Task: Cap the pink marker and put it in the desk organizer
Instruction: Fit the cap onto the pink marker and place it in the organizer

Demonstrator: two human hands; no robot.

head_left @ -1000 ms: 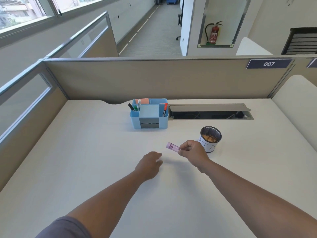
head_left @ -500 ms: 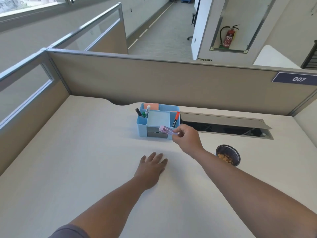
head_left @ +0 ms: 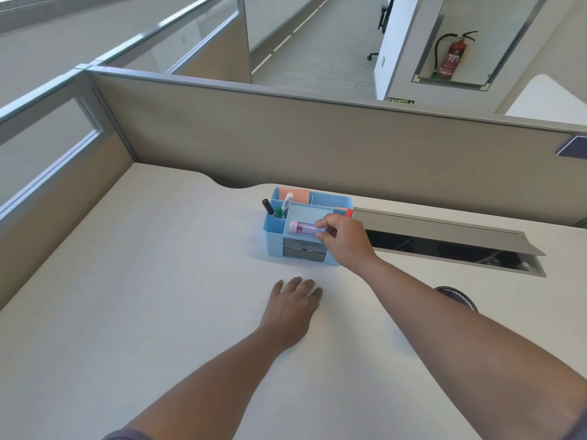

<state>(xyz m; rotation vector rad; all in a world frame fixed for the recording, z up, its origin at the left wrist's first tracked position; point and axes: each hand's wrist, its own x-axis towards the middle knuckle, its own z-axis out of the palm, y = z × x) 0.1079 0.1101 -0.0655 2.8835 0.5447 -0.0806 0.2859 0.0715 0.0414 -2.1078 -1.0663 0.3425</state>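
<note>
Marker [head_left: 304, 228] now over organizer [head_left: 275, 236], pens [head_left: 277, 208] beside.

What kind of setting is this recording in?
Most likely an open-plan office cubicle: a pale desk enclosed by beige partition panels, a blue desk organizer holding markers, and a corridor beyond with a wall-mounted fire extinguisher.

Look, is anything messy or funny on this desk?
Nothing is spilled or broken. The only oddity: the long grey cable hatch in the white desk stands open, right of the blue plastic organizer.
</note>
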